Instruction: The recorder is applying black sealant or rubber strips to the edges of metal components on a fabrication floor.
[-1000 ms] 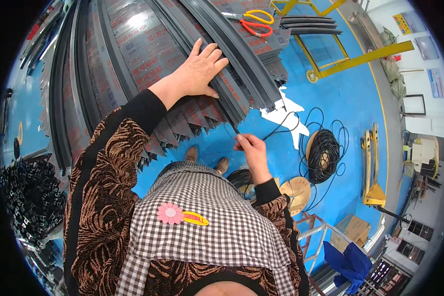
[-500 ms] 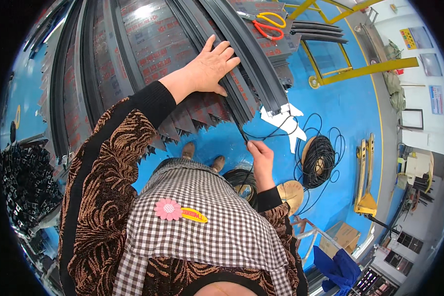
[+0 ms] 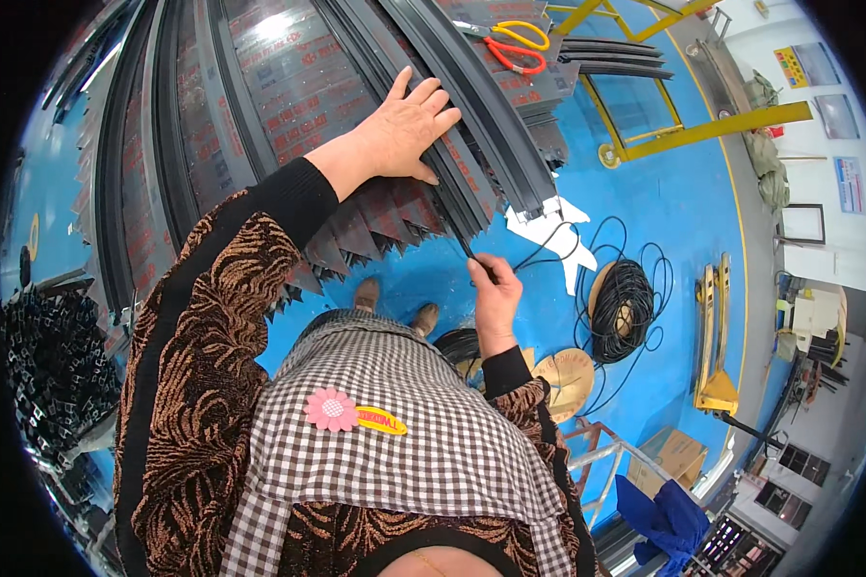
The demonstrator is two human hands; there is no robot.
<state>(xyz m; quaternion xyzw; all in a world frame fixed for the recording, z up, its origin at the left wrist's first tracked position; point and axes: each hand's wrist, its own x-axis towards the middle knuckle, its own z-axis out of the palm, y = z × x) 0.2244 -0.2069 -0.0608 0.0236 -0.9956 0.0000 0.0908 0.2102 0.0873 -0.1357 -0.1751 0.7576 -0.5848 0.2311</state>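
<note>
The left hand (image 3: 409, 130) lies flat, fingers spread, on top of a stack of long dark profiles (image 3: 471, 115) that carry clear film with red print. It presses down near their cut ends and has no closed grip on anything. The profiles rest side by side on a bench (image 3: 260, 125), its surface hidden beneath them, and their ends overhang the blue floor (image 3: 683, 212).

The right hand (image 3: 496, 293) is lower, just past the profile ends, its grip pinched shut on a thin black rubber strip (image 3: 539, 255). The strip runs from the fingers up to the end of one profile and curves away to the right, toward a coil of the same black cord (image 3: 621, 308) lying on the floor. A white scrap (image 3: 548, 231) lies under the strip near the profile ends.

Scissors (image 3: 515, 43) with yellow and red handles rest on the profiles farther up, well apart from both hands. A yellow metal frame (image 3: 702, 130) stands to the right.
</note>
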